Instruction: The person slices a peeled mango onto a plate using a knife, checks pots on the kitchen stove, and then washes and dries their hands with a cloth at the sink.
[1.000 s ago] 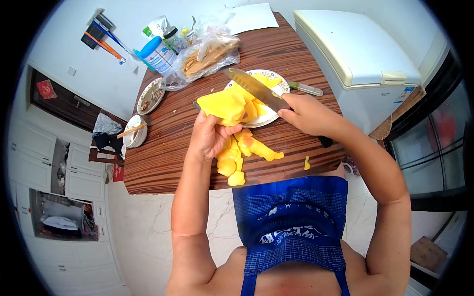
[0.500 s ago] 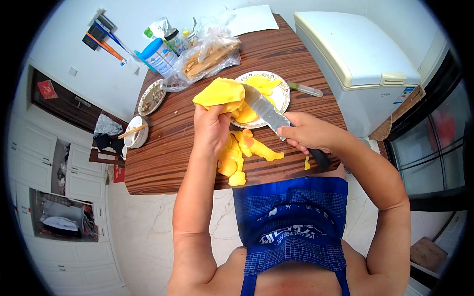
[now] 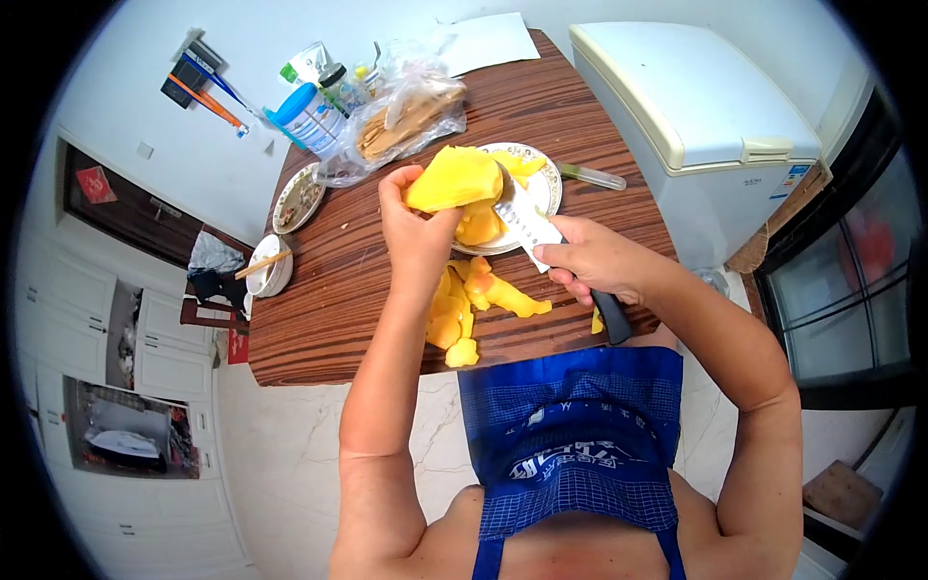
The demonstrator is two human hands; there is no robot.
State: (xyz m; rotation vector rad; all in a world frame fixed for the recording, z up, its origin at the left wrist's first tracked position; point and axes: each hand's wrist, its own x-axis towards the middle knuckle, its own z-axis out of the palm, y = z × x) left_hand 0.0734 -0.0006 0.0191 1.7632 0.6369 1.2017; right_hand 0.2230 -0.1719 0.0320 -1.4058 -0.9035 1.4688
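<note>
My left hand (image 3: 414, 224) is wrapped round a peeled yellow mango (image 3: 456, 179), held up over the near left part of a patterned plate (image 3: 553, 198). A kitchen knife (image 3: 527, 222) with a wide blade and black handle is in the closed grip of my right hand (image 3: 597, 259). Its blade tip meets the right side of the mango. Yellow mango slices (image 3: 478, 225) lie on the plate, partly hidden by the mango and the blade. Strips of mango peel (image 3: 507, 292) are spread on the wooden table below the plate.
A clear-handled peeler-like tool (image 3: 594, 176) lies right of the plate. Behind are a bag of brown sticks (image 3: 411, 121) and a blue-lidded tub (image 3: 309, 114). At left sit a dish of scraps (image 3: 300, 198) and a bowl with chopsticks (image 3: 275, 275). A white chest freezer (image 3: 696, 97) stands at right.
The mango has shifted slightly right and turned in my left hand, whose thumb and fingers now show more. The knife blade has tilted, showing its flat side brighter, its handle pointing more downward.
</note>
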